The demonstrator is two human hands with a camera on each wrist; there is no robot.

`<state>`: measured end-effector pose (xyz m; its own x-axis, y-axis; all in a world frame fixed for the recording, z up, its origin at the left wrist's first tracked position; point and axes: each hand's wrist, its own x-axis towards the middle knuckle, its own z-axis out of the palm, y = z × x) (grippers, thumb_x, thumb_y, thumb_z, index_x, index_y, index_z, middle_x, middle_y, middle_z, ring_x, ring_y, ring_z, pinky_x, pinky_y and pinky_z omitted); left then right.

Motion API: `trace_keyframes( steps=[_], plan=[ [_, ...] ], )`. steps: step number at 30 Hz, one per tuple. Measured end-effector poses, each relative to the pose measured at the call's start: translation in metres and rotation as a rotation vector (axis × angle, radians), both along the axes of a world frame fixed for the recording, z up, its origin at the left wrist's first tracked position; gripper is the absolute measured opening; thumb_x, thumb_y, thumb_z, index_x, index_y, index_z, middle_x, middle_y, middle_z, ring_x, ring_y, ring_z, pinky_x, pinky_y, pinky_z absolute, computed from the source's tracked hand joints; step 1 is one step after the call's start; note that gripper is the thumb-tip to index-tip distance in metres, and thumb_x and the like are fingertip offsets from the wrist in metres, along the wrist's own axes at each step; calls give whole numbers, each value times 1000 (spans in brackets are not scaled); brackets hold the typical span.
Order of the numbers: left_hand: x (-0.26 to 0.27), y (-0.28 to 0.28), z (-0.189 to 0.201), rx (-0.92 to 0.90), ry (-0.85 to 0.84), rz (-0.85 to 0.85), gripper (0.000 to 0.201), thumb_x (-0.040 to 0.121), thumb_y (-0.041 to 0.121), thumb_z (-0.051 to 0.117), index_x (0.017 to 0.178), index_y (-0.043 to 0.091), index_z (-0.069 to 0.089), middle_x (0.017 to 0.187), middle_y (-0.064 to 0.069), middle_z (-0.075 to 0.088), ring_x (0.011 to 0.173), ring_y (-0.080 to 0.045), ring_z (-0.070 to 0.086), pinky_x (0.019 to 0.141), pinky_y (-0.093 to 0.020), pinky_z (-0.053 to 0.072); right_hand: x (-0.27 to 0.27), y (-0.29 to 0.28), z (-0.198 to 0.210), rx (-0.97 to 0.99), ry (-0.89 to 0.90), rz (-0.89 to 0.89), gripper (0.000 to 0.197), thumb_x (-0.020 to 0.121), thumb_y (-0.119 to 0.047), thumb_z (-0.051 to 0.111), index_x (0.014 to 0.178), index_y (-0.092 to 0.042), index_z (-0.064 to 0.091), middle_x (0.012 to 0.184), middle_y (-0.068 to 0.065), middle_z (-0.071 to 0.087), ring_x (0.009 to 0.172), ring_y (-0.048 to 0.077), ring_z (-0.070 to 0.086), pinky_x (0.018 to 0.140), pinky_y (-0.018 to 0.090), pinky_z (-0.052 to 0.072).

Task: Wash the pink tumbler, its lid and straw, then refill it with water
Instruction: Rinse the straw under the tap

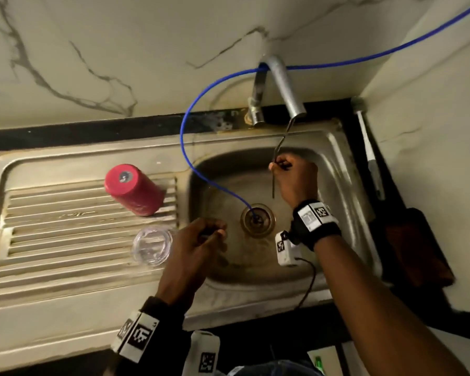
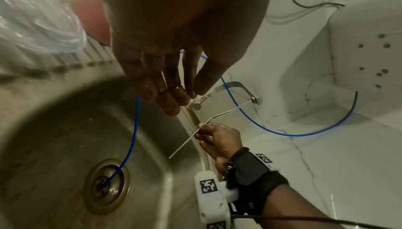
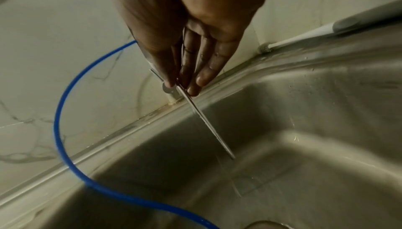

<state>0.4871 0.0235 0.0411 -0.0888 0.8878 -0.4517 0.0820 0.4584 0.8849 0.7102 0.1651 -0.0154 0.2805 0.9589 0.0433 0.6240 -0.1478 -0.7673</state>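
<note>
The pink tumbler (image 1: 132, 189) stands upside down on the ribbed drainboard (image 1: 52, 240), with the clear lid (image 1: 152, 245) lying just in front of it. Over the sink basin (image 1: 345, 169), my right hand (image 1: 277, 165) pinches the bent metal straw (image 1: 280, 143). The straw's upper end sits at the faucet spout (image 1: 296, 112) and its lower end points down into the basin. The right wrist view shows the straw (image 3: 206, 122) leaving my fingertips (image 3: 202, 78), with a thin trickle below its tip. My left hand (image 1: 217, 234) hovers over the basin's left side, its wet fingers (image 2: 172, 100) fairly straight and holding nothing.
A blue hose (image 1: 185, 137) loops from the upper right past the faucet and ends in the drain (image 1: 257, 219). A long-handled brush (image 1: 369, 156) lies along the right wall. A dark cloth (image 1: 413, 245) sits on the counter at the right.
</note>
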Motion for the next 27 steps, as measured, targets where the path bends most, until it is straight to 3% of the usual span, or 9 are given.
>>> trace_keyframes(
  steps=[4,8,12,18,23,27],
  plan=[
    [23,14,-2,-42,-17,26,11,101,8,70,102,15,78,90,-10,78,77,-19,75,53,-21,53,8,13,-10,-17,21,23,12,91,-17,78,99,-8,78,89,5,77,80,14,69,76,28,56],
    [36,22,-9,-61,-13,30,13,102,9,69,104,18,78,96,-11,78,80,-21,75,51,-23,50,13,12,-14,-19,61,46,15,92,-17,77,104,-9,78,93,4,78,84,14,72,78,25,57],
    [43,24,-14,-75,-17,45,13,101,8,69,104,18,78,95,-10,78,80,-21,74,56,-28,48,18,15,-16,-20,102,34,17,93,-18,77,107,-9,77,96,4,78,86,13,71,79,22,55],
    [48,21,-16,-98,-31,59,14,102,5,67,104,14,77,94,-10,78,78,-19,74,50,-22,49,21,19,-13,9,126,38,15,92,-17,78,105,-9,78,92,2,78,80,9,72,72,15,57],
    [48,18,-17,-103,-44,64,15,102,4,66,103,14,78,94,-11,77,79,-20,74,54,-24,51,18,18,-14,5,135,46,13,92,-17,78,103,-10,78,92,3,78,84,13,73,79,29,61],
    [45,17,-17,-109,-60,71,15,102,3,65,105,12,77,95,-13,76,76,-18,73,52,-21,51,16,17,-13,0,140,51,14,92,-19,77,103,-11,78,93,2,78,85,13,73,81,34,62]
  ],
)
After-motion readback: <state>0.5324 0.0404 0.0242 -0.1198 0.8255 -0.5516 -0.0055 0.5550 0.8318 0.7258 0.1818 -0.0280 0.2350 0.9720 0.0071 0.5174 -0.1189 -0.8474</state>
